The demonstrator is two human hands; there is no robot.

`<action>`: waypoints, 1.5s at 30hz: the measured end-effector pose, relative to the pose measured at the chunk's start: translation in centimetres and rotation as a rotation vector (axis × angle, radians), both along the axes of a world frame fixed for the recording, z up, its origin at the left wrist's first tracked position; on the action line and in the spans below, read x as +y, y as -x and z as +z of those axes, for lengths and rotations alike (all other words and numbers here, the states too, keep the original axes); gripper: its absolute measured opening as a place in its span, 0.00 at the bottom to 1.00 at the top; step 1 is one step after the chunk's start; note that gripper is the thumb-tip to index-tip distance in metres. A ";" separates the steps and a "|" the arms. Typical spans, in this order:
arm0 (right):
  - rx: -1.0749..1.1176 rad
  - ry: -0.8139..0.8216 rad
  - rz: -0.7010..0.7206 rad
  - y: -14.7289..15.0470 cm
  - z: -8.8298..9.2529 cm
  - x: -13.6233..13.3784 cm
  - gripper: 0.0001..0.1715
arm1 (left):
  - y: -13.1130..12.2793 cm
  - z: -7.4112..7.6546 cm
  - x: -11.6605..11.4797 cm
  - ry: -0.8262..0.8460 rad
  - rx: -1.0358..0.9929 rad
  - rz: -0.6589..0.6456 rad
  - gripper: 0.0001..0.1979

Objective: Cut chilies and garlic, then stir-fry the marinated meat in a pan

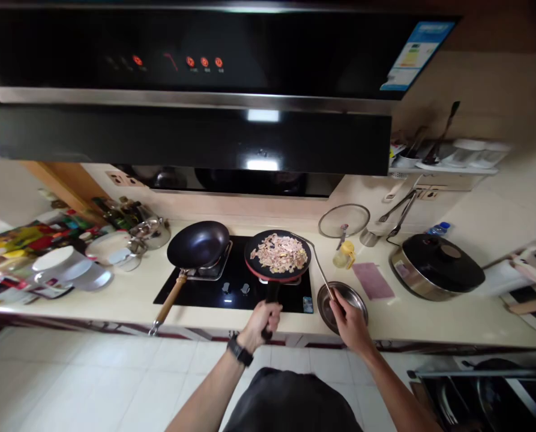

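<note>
My left hand (266,321) is wrapped round the black handle of a frying pan (277,278) on the right side of the cooktop. Chopped, pale pinkish-brown meat pieces (280,252) are spread over the pan's middle. In my right hand (349,321) is a long, thin metal spatula (320,267); its far end lies by the pan's right rim, and its head hardly shows. Beneath that hand, a round steel bowl (360,300) sits on the counter, partly covered by the fingers.
A dark wok (198,246) with a wooden handle rests on the left burner. A glass lid (344,221), an oil jug (343,257), a pink cloth (373,281) and a lidded electric pan (436,267) stand rightward. Bottles and containers (56,264) crowd the left counter. A range hood (195,135) hangs above.
</note>
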State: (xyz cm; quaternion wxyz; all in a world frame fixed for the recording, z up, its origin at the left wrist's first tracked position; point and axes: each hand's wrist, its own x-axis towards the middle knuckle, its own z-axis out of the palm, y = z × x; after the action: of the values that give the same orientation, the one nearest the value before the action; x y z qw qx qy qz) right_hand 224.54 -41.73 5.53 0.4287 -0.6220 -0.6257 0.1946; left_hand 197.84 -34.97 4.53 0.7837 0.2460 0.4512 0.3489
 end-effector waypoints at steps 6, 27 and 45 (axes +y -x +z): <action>0.051 -0.055 -0.038 -1.2 1.3 -0.7 0.35 | -0.4 0.5 -2.9 0.026 -0.017 0.061 0.16; 0.147 -0.015 -0.086 -4.0 -2.8 1.1 0.37 | -2.0 -3.8 -4.0 0.038 0.065 0.157 0.16; 0.189 -0.038 -0.083 -3.4 -0.8 2.4 0.38 | -2.7 -1.0 0.8 0.027 0.002 0.139 0.16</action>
State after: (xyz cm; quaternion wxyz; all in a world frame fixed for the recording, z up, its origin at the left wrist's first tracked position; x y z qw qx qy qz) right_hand 227.98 -39.35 4.69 0.5052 -0.6179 -0.5598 0.2226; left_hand 200.58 -34.15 3.52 0.7603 0.2041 0.4727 0.3961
